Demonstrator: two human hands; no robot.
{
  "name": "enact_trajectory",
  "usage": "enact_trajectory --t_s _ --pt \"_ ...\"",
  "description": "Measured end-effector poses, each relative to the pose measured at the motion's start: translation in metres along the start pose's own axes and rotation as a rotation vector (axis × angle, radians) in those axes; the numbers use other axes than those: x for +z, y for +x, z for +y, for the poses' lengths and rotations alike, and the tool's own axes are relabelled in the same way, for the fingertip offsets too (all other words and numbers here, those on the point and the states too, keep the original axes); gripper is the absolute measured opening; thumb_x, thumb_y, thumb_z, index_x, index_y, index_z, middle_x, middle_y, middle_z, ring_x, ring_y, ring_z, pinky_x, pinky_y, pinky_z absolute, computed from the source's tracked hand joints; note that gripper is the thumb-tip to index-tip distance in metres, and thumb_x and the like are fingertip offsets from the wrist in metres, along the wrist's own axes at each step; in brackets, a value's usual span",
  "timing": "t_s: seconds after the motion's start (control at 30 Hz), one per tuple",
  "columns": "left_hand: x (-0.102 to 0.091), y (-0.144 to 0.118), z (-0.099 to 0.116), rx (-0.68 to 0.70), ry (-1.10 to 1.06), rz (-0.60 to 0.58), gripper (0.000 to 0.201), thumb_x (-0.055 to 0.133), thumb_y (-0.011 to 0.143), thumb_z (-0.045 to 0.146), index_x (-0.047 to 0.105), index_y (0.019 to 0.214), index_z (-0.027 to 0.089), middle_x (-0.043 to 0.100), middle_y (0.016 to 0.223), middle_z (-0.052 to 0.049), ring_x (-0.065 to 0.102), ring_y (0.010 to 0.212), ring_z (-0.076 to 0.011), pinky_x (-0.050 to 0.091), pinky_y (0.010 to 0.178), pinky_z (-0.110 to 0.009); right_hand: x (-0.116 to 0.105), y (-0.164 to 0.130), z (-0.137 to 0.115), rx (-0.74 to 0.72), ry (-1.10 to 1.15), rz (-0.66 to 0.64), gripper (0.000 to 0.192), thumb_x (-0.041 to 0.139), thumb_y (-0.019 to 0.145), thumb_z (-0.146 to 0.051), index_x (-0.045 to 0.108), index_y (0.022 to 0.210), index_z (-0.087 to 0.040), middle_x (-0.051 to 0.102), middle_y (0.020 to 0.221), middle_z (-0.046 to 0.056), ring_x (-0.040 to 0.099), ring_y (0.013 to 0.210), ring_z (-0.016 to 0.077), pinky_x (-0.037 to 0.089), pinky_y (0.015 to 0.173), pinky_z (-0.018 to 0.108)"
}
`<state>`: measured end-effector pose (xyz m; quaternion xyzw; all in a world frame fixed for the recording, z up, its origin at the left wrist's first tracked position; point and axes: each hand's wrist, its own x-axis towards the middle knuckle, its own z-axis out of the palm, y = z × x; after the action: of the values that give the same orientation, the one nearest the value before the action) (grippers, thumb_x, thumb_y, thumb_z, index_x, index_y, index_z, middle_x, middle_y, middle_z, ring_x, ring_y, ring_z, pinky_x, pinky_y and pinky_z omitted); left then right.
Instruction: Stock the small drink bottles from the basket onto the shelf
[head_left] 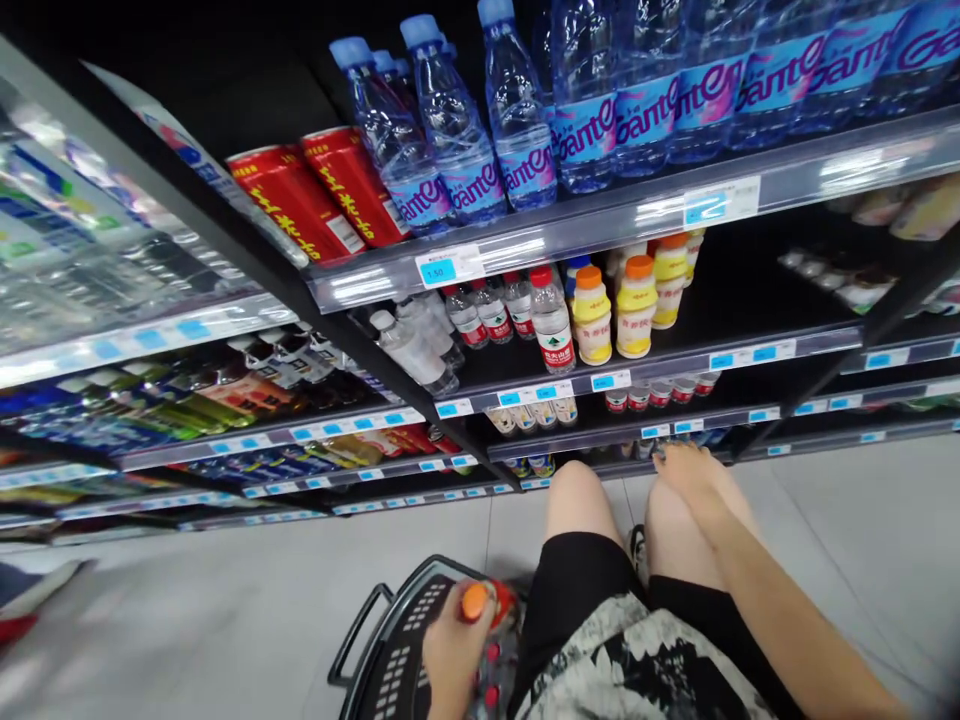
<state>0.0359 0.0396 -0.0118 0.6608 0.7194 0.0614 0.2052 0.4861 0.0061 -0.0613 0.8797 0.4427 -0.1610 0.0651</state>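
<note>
Orange-capped bottle [477, 601], in left hand [452, 648], over basket [397, 650]

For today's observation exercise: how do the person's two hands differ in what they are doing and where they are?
The left hand is down in the black basket, closed around an orange-capped bottle. The right hand stretches out to the low shelf and holds nothing that shows; whether its fingers touch the shelf is unclear. Both hands are bare.
</note>
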Motion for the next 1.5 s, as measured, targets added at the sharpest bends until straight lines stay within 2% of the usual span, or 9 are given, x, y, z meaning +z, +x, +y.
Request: enact_trajectory --t_s 0.3,0.5,0.63,0.77,0.97,1.2,1.3,1.4,1.5 --pt "-0.043 0.008 0.121 0.134 -0.678 0.192 0.042 0.070 0.071 0.052 0.064 0.096 0.018 0.062 0.062 0.003 0.049 0.046 -0.0097 0.039 0.048 -0.021 -0.001 -0.030 0.014 -0.430 0.220 0.158 0.051 0.059 0.097 -0.046 0.060 0.140 -0.019 0.063 0.138 0.010 0.054 0.128 0.0278 0.041 0.111 0.039" --pt "-0.014 0.007 0.185 0.213 -0.852 -0.048 0.033 0.068 0.071 0.044 0.063 0.091 0.018 0.070 0.082 -0.002 0.061 0.060 -0.0123 0.048 0.054 -0.022 0.013 -0.053 -0.016 -0.728 0.448 0.196 0.122 0.081 0.071 -0.068 0.020 0.162 -0.013 0.042 0.158 0.019 0.043 0.144 0.0340 0.040 0.118 0.050" --pt "0.017 -0.018 0.207 0.397 -0.700 -0.231 0.027 0.068 0.074 0.035 0.065 0.096 0.020 0.072 0.081 -0.001 0.063 0.064 -0.0132 0.049 0.060 -0.022 0.027 -0.065 -0.029 -0.795 0.552 0.118 0.091 0.082 0.072 -0.050 0.044 0.147 -0.014 0.059 0.142 0.018 0.057 0.129 0.0345 0.047 0.110 0.051" --pt "0.042 -0.019 0.207 0.479 -0.585 -0.276 0.033 0.065 0.082 0.041 0.066 0.107 0.021 0.072 0.085 -0.001 0.056 0.057 -0.0112 0.044 0.056 -0.023 0.027 -0.061 -0.020 -0.633 0.625 0.152 0.052 0.071 0.077 -0.039 0.058 0.123 -0.018 0.071 0.118 0.012 0.068 0.109 0.0296 0.056 0.091 0.041" --pt "0.103 0.031 0.175 0.257 -0.340 -0.163 0.056 0.046 0.094 0.038 0.049 0.145 0.016 0.061 0.137 -0.017 0.059 0.127 -0.0276 0.048 0.107 -0.038 0.013 -0.051 -0.008 -0.291 0.772 0.263 0.057 0.069 0.071 -0.036 0.055 0.125 -0.025 0.073 0.119 0.007 0.070 0.108 0.0288 0.057 0.092 0.038" --pt "0.152 0.053 0.156 0.127 0.199 -0.269 0.089 0.064 0.078 0.044 0.036 0.156 0.014 0.029 0.161 -0.029 0.035 0.144 -0.0495 0.041 0.107 -0.058 0.018 -0.045 0.013 -0.125 1.000 0.464 0.049 0.076 0.072 -0.047 0.061 0.112 -0.022 0.075 0.100 0.009 0.071 0.090 0.0301 0.059 0.085 0.046" --pt "0.150 0.066 0.157 0.102 0.174 -0.318 0.096 0.063 0.077 0.047 0.026 0.161 0.021 0.024 0.166 -0.020 0.030 0.148 -0.0445 0.037 0.113 -0.057 -0.013 -0.030 0.029 -0.199 1.148 0.730 0.055 0.082 0.070 -0.045 0.061 0.114 -0.018 0.070 0.108 0.011 0.069 0.094 0.0291 0.058 0.091 0.051" --pt "0.150 0.083 0.156 0.083 0.128 -0.324 0.089 0.061 0.078 0.048 0.034 0.158 0.022 0.034 0.162 -0.017 0.038 0.144 -0.0384 0.039 0.113 -0.052 -0.072 -0.010 0.042 -0.211 1.139 1.117 0.061 0.089 0.065 -0.038 0.060 0.114 -0.019 0.060 0.118 0.010 0.064 0.102 0.0277 0.053 0.100 0.052" --pt "0.152 0.097 0.153 0.068 0.113 -0.301 0.082 0.058 0.081 0.049 0.039 0.155 0.019 0.040 0.158 -0.019 0.043 0.140 -0.0378 0.040 0.111 -0.051 -0.133 0.015 0.055 -0.193 1.082 1.275 0.066 0.091 0.065 -0.036 0.057 0.120 -0.023 0.058 0.117 0.007 0.061 0.104 0.0259 0.049 0.105 0.053"
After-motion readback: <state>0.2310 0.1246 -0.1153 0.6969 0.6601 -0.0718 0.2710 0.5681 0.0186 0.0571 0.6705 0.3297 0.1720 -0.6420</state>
